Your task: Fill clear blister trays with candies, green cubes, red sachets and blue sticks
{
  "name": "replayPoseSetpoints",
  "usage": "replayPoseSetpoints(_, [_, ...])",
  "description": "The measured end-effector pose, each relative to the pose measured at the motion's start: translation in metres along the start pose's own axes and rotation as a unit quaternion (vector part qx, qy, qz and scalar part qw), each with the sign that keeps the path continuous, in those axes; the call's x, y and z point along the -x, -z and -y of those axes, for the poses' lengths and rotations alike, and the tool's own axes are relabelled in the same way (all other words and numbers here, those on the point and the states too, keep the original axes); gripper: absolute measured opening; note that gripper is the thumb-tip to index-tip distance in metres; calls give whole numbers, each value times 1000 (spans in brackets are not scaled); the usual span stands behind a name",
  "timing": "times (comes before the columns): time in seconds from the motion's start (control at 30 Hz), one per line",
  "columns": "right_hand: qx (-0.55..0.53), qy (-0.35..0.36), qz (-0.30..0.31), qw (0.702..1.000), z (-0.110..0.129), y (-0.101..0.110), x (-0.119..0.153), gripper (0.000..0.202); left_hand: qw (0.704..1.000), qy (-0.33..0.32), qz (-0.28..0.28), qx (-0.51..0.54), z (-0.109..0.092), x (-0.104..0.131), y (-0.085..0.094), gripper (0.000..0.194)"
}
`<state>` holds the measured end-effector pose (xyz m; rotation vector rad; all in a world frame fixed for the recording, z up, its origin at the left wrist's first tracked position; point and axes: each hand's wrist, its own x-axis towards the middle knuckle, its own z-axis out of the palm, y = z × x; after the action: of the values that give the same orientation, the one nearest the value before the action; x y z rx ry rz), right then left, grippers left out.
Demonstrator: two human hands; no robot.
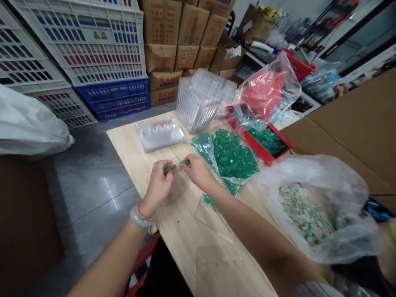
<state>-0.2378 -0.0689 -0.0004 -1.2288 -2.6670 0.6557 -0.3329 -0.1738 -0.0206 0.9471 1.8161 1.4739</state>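
- Holds a first green piece (167, 168) between the thumb and curled fingers of the left hand (159, 178).
- Pinches a second green piece (183, 162) at the fingertips of the right hand (196, 168).
- Has both hands near each other but apart, with a small gap between the fingertips, above the wooden table (123, 138).
- Wears a pale bracelet (140, 217) on the wrist behind the left hand.
- Has a translucent tray (159, 134) with whitish shapes in it just beyond the left hand.
- Has upright clear plastic containers (199, 101) beyond both hands, farther off than the tray.
- Has a heap of green pieces (233, 156) near the right hand, to its right and slightly beyond, lying on clear plastic.
- Has a red tray (262, 149) farther right of the right hand, past the heap, with more green pieces inside.
- Has a clear bag of red items (266, 93) beyond the right hand, partly over the far end of the red tray.
- Has an open plastic bag (343, 185) well to the right of the right hand, beyond the forearm, filled with small mixed-colour pieces (305, 212).
- Has a few loose green pieces (208, 200) nearer the body than the right hand, beside the forearm, at a clear flat plastic item (206, 214); cannot tell its exact form.
- Has a blue crate (113, 99) well beyond the left hand, on the floor past the table.
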Motion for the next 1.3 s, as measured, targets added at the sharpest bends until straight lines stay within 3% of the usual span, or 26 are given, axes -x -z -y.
replayPoseSetpoints(0.2, [72,-43,3,996,7,0,15,13,997,46,8,59,-6,1,-1,32])
replayPoseSetpoints(0.27, [3,-34,-21,999,6,3,18,16,996,54,2,65,-9,3,-2,32])
replayPoseSetpoints(0.33, [-139,-7,-36,990,5,7,23,19,996,56,6,73,-12,4,-2,31])
replayPoseSetpoints(0.4, [-320,-6,13,947,4,11,27,15,995,51,21,81,-15,6,-3,31])
replayPoseSetpoints(0.5, [-514,-65,108,848,4,15,34,14,995,53,33,84,-22,9,-3,34])
replayPoseSetpoints(0.53, [-545,-84,107,827,4,15,37,16,993,63,37,94,-25,10,-3,34])
replayPoseSetpoints(0.6, [-567,-107,74,813,5,15,43,19,984,103,49,137,-32,13,-2,34])
replayPoseSetpoints(0.73, [-533,-111,5,839,8,11,63,16,947,198,84,239,-42,22,2,34])
replayPoseSetpoints(0.9, [-347,-3,-111,931,12,12,89,14,913,242,134,301,-46,34,-1,34])
replayPoseSetpoints(1.0, [-324,31,-123,938,14,14,98,20,902,239,158,324,-47,38,-5,31])
replayPoseSetpoints(1.07, [-412,-19,-90,907,13,16,99,23,922,190,151,300,-48,40,-6,30])
replayPoseSetpoints(1.2, [-641,-119,78,755,9,25,98,28,970,60,168,163,-50,41,-1,32])
replayPoseSetpoints(1.3, [-702,-124,150,685,7,38,98,27,971,36,198,132,-52,41,5,31])
